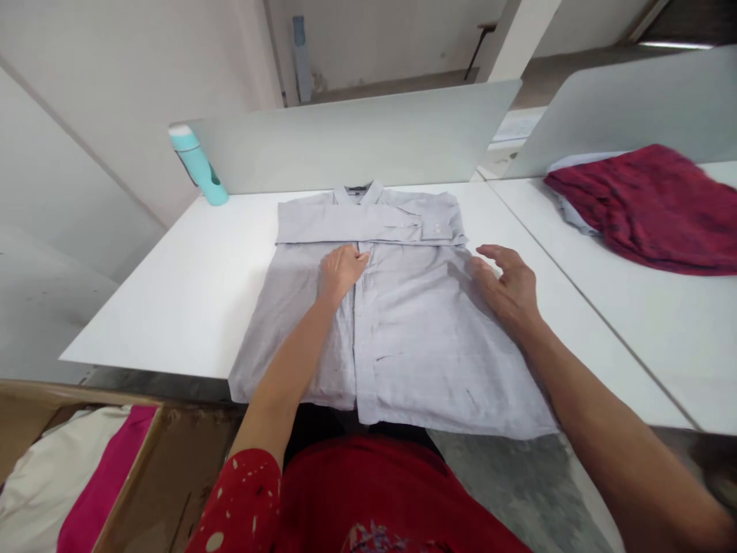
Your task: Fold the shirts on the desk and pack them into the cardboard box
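A light grey button-up shirt [414,322] lies front up on the white table, collar at the far side and hem hanging over the near edge. One sleeve is laid straight across the chest, its cuff at the right. My left hand [344,270] is closed at the front placket just below that sleeve, its fingers pinching the cloth. Beside the shirt's right edge, my right hand [510,286] is open, thumb and fingers apart, with nothing in it.
A turquoise bottle [199,165] stands at the table's [173,292] far left corner, by a frosted divider [357,146]. Dark red cloth [650,207] lies on the adjoining table at right. A cardboard box [155,445] with white and pink cloth sits low at left.
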### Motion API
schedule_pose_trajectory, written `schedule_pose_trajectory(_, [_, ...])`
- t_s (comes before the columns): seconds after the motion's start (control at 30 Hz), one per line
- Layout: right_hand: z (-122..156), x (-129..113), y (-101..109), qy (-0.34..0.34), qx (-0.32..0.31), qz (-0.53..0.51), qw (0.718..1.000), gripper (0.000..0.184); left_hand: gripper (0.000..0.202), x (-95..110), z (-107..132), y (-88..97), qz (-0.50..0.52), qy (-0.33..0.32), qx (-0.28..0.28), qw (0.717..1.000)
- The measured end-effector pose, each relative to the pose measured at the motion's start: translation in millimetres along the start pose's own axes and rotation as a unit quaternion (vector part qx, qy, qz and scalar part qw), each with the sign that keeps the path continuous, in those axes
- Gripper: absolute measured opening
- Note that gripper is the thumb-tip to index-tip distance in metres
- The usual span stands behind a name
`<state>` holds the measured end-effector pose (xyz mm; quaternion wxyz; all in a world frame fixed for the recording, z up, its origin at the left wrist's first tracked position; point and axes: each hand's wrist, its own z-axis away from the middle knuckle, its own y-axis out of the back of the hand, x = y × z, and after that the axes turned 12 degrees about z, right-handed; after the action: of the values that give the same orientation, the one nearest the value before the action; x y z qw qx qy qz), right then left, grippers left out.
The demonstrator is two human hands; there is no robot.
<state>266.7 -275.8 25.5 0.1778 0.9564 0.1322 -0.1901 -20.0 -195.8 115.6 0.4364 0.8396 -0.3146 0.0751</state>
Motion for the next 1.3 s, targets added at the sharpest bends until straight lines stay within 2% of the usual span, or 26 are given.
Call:
schedule_pose_trajectory(0.1, [2, -5, 5, -0.053, 0.004, -0.016, 0.998, 0.052, 0.028, 3, -2, -5.4, 0.01, 0.005, 0.013, 1.0])
schedule_pose_trajectory(0.2, [3, -8, 8, -0.075, -0.004, -0.016, 0.997, 0.054, 0.03, 0, -3, -4.6, 0.023, 0.003, 0.03, 0.999])
schedule_pose_trajectory(0.33, [3, -8, 7, -0.083, -0.008, -0.016, 0.996, 0.056, 0.029, -4, -1, -2.3, 0.007, 0.011, 0.034, 0.999])
schedule_pose_trajectory(0.53, [0, -3, 4, -0.07, -0.033, -0.01, 0.997, 0.057, 0.029, -2, 4, -4.3, -0.042, -0.015, 0.046, 0.998])
schedule_pose_trajectory(0.67, [0, -3, 4, -0.067, -0.058, -0.004, 0.996, 0.053, 0.038, -1, 5, 7.8, -0.041, 0.0, 0.031, 0.999])
schedule_pose_trajectory(0.73, [0, -3, 5, -0.046, -0.053, -0.002, 0.998, 0.048, 0.039, -1, 8, 18.4, -0.039, -0.019, 0.038, 0.998])
schedule_pose_trajectory(0.83, [6, -3, 11, 0.032, -0.038, -0.015, 0.999, 0.043, 0.041, -4, 20, 30.2, -0.05, -0.124, 0.042, 0.99])
schedule_pose_trajectory(0.9, [14, -1, 15, 0.085, -0.051, -0.02, 0.995, 0.044, 0.045, -9, 32, 30.4, -0.062, -0.208, -0.01, 0.976])
schedule_pose_trajectory(0.97, [25, 0, 20, 0.145, -0.085, -0.01, 0.986, 0.048, 0.048, -18, 45, 24.5, -0.077, -0.259, -0.081, 0.959])
schedule_pose_trajectory(1.03, [37, 2, 24, 0.202, -0.124, 0.01, 0.972, 0.052, 0.053, -27, 54, 16.7, -0.092, -0.272, -0.121, 0.95])
schedule_pose_trajectory(1.13, [51, 5, 33, 0.226, -0.159, 0.033, 0.96, 0.055, 0.056, -37, 61, 13.9, -0.098, -0.272, -0.122, 0.949])
schedule_pose_trajectory(1.2, [58, 9, 45, 0.221, -0.15, 0.042, 0.963, 0.055, 0.055, -42, 67, 23.9, -0.097, -0.274, -0.101, 0.951])
schedule_pose_trajectory(1.3, [77, 19, 73, 0.222, -0.08, 0.064, 0.97, 0.054, 0.051, -56, 84, 56.4, -0.098, -0.272, -0.05, 0.956])
